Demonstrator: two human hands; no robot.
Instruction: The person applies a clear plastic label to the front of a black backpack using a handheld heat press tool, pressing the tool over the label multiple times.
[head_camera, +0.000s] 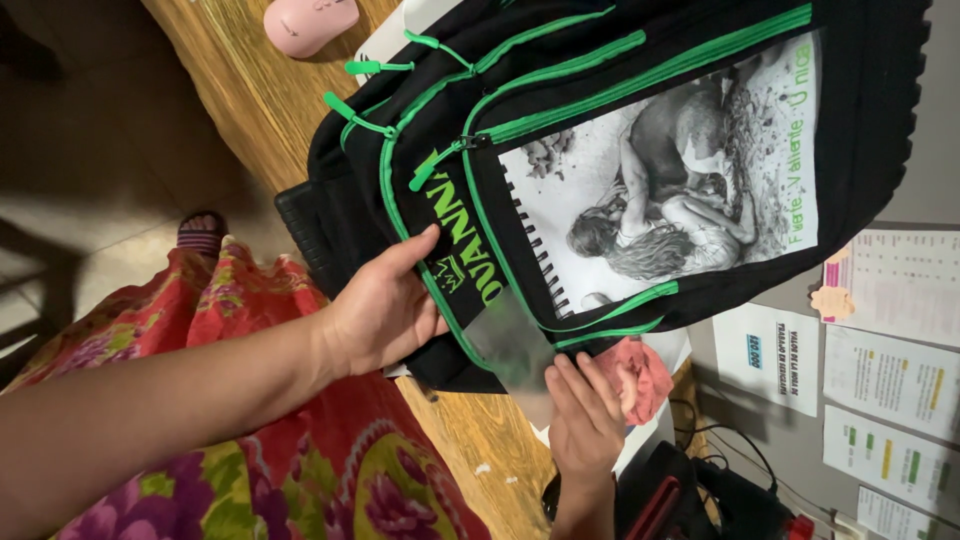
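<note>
**Soft backpack, stiff notebook**

The backpack (600, 130) lies on the desk (250, 100), over its near edge. The left hand (385, 310) grips the fabric front. The right hand (583, 420) pinches the notebook's (660, 190) slippery clear cover. The fabric looks soft, so the firm spiral edge is probably the better hold.

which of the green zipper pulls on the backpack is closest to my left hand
The zipper pull hanging from the black slider on the front pocket, just above your left hand; the others sit higher up.

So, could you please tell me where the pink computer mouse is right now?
In the head view, the pink computer mouse lies at the top edge, left of centre, on the wooden table, just beyond the black and green backpack.
</note>
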